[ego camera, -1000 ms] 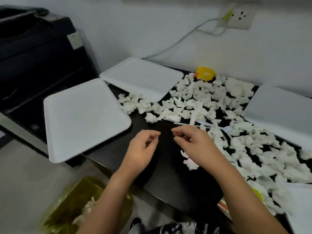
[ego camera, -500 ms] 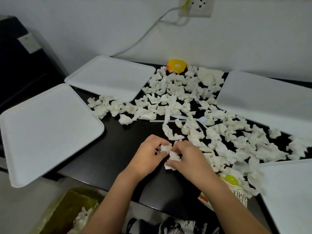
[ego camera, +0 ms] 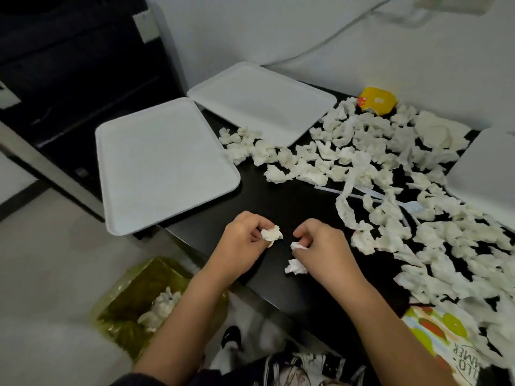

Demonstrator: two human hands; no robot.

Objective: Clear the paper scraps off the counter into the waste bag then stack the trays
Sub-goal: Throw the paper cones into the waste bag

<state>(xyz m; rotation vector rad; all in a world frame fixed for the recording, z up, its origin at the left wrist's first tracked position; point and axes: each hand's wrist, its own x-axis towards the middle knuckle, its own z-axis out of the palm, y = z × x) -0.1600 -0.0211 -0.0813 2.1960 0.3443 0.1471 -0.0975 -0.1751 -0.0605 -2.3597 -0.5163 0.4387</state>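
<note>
My left hand (ego camera: 245, 238) pinches a crumpled white paper scrap (ego camera: 271, 234) over the near part of the black counter (ego camera: 281, 201). My right hand (ego camera: 323, 246) grips another scrap (ego camera: 298, 247), and a further scrap (ego camera: 296, 267) shows just below its fingers. Many white paper scraps (ego camera: 390, 174) cover the counter's right half. Two white trays lie at the left: one (ego camera: 164, 162) overhangs the counter edge, the other (ego camera: 262, 101) sits behind it. A third tray (ego camera: 485, 171) is at the right edge. The yellow-green waste bag (ego camera: 145, 299) stands open on the floor below, with scraps inside.
A yellow packet (ego camera: 377, 101) lies by the wall among the scraps. A clear plastic spoon (ego camera: 401, 203) lies among them too. A printed carton (ego camera: 443, 341) rests at the counter's near right. A black appliance (ego camera: 69, 65) stands to the left, and a cable (ego camera: 334, 37) runs along the wall.
Both hands picked scraps off the counter and drew apart toward me, each holding paper. The view swung left and down, so the waste bag shows more fully.
</note>
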